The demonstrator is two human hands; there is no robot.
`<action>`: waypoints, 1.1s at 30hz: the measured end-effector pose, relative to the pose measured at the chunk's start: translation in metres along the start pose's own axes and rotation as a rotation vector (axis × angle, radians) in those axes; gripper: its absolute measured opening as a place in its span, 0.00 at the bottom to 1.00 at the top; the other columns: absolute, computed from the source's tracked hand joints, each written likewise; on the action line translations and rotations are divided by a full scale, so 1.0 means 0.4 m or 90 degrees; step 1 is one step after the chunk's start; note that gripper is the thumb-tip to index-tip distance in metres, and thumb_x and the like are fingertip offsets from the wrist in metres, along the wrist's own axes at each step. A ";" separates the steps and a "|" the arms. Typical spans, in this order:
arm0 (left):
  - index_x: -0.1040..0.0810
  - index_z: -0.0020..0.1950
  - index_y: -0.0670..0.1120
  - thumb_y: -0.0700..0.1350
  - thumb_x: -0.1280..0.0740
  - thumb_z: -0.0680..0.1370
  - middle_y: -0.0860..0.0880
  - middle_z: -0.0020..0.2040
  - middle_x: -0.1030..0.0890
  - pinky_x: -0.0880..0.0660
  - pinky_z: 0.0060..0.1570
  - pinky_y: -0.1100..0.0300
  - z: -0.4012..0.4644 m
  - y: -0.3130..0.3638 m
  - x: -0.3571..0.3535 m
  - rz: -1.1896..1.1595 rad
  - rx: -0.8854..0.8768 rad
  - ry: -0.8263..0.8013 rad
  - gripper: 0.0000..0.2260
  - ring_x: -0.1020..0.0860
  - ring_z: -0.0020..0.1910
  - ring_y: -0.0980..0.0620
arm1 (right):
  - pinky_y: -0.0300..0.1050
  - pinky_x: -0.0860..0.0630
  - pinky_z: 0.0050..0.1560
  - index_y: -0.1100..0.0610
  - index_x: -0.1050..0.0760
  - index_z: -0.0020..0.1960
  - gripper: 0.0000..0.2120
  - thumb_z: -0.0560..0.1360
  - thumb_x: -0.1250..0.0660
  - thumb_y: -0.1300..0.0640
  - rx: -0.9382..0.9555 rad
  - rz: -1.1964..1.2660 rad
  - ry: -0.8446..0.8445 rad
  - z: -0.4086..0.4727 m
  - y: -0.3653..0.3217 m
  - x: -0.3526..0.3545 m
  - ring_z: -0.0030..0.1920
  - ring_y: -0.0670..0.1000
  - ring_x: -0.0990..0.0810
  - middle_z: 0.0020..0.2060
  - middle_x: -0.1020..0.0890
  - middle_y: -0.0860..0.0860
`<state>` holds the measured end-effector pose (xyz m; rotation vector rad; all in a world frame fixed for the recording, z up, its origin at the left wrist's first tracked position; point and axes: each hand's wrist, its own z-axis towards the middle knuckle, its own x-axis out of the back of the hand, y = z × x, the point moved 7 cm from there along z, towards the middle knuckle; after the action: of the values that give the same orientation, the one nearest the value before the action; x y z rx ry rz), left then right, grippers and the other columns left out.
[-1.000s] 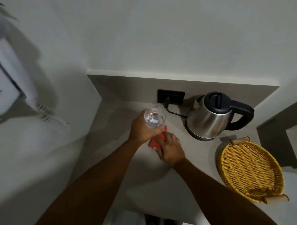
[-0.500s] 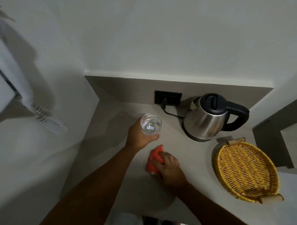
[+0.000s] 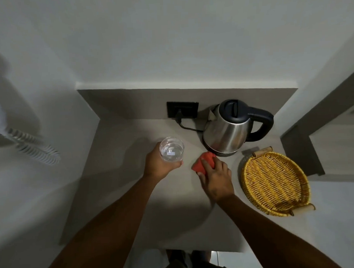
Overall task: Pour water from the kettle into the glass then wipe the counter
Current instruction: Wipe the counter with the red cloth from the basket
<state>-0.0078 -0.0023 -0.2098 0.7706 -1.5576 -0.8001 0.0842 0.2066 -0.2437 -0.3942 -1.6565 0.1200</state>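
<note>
A: On the grey counter point(image 3: 117, 176), near its back edge: a stainless electric kettle point(image 3: 230, 130) standing upright, black lid shut, black handle pointing right. Cord runs from its base to a black wall socket point(image 3: 182, 110) on the backsplash.

B: Glass position?

A: The clear glass point(image 3: 172, 149) is left of the kettle and apart from it, held upright, some water visible inside. The left hand point(image 3: 160, 164) has its fingers curled around the glass wall from the near-left side, thumb tip showing at the near-right of the glass. Whether the base touches the counter, cannot tell.

B: Right hand?

A: The right hand point(image 3: 215, 178) lies palm down on a red cloth point(image 3: 205, 160), fingers spread only slightly and pressed flat over it, pinning it to the counter rather than wrapping it. The cloth is bunched; its far end lies just beside the kettle base, possibly touching.

B: Anything else on the surface?

A: A yellow wicker tray point(image 3: 274, 182) with wooden handles, right of the right hand, near the kettle. A white coiled cord point(image 3: 35, 149) hangs on the left wall. No spill discernible on the counter in this light
</note>
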 end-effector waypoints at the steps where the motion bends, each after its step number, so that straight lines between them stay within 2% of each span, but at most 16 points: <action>1: 0.24 0.65 0.53 0.54 0.16 0.56 0.54 0.59 0.18 0.21 0.61 0.52 -0.002 -0.005 -0.014 -0.011 0.004 -0.006 0.39 0.19 0.59 0.53 | 0.61 0.35 0.68 0.47 0.39 0.76 0.27 0.81 0.45 0.38 -0.010 -0.001 0.001 -0.013 0.005 0.001 0.70 0.63 0.36 0.75 0.36 0.60; 8: 0.23 0.65 0.51 0.47 0.14 0.57 0.53 0.59 0.17 0.21 0.62 0.51 -0.019 -0.033 -0.060 -0.035 0.003 -0.009 0.38 0.19 0.59 0.52 | 0.59 0.30 0.65 0.49 0.37 0.75 0.26 0.80 0.43 0.40 -0.004 0.024 0.000 -0.015 0.007 0.023 0.65 0.61 0.32 0.71 0.32 0.61; 13: 0.22 0.63 0.50 0.45 0.14 0.57 0.52 0.57 0.17 0.21 0.62 0.49 -0.017 -0.048 -0.072 -0.056 0.007 -0.008 0.36 0.19 0.57 0.52 | 0.60 0.30 0.64 0.50 0.34 0.75 0.26 0.80 0.43 0.39 -0.009 0.056 0.065 -0.047 0.049 0.108 0.66 0.63 0.31 0.70 0.31 0.62; 16: 0.22 0.63 0.54 0.49 0.14 0.56 0.54 0.57 0.17 0.21 0.61 0.51 -0.011 -0.060 -0.074 -0.045 0.015 -0.014 0.36 0.19 0.57 0.54 | 0.61 0.31 0.66 0.49 0.35 0.75 0.26 0.80 0.40 0.41 -0.060 0.090 0.142 -0.078 0.109 0.179 0.68 0.63 0.34 0.72 0.33 0.61; 19: 0.23 0.62 0.56 0.53 0.15 0.56 0.56 0.56 0.17 0.21 0.60 0.49 -0.009 -0.075 -0.076 -0.044 0.009 -0.017 0.36 0.18 0.56 0.57 | 0.63 0.33 0.67 0.48 0.36 0.76 0.26 0.81 0.41 0.40 -0.143 0.115 0.184 -0.109 0.200 0.216 0.70 0.62 0.36 0.73 0.35 0.60; 24: 0.23 0.62 0.54 0.54 0.16 0.57 0.56 0.56 0.17 0.21 0.60 0.55 -0.016 -0.064 -0.075 -0.007 0.000 -0.021 0.36 0.19 0.56 0.57 | 0.67 0.35 0.69 0.50 0.37 0.76 0.28 0.80 0.43 0.38 -0.292 0.106 0.093 -0.113 0.354 0.164 0.71 0.65 0.37 0.74 0.36 0.61; 27: 0.25 0.65 0.54 0.60 0.19 0.61 0.55 0.60 0.19 0.24 0.63 0.55 -0.025 -0.071 -0.069 0.068 -0.052 -0.052 0.35 0.21 0.60 0.55 | 0.67 0.42 0.72 0.50 0.41 0.78 0.29 0.81 0.45 0.38 -0.310 0.065 0.033 -0.101 0.377 0.129 0.73 0.67 0.42 0.77 0.40 0.61; 30: 0.28 0.71 0.48 0.69 0.32 0.69 0.46 0.69 0.25 0.33 0.71 0.46 -0.032 -0.085 -0.064 0.322 -0.188 -0.056 0.37 0.29 0.70 0.43 | 0.67 0.49 0.73 0.50 0.43 0.79 0.30 0.81 0.48 0.37 -0.316 0.014 0.010 -0.086 0.370 0.125 0.76 0.66 0.46 0.78 0.44 0.60; 33: 0.36 0.77 0.42 0.72 0.43 0.73 0.38 0.76 0.33 0.43 0.77 0.43 -0.054 -0.114 -0.076 0.466 -0.172 -0.059 0.43 0.39 0.77 0.38 | 0.69 0.54 0.73 0.50 0.46 0.79 0.32 0.81 0.50 0.36 -0.318 -0.015 0.002 -0.096 0.368 0.124 0.77 0.66 0.49 0.79 0.47 0.60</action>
<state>0.0191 -0.0039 -0.2622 -0.0549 -1.6089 -0.4798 0.1452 0.3544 -0.2369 -0.7486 -1.6790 -0.3192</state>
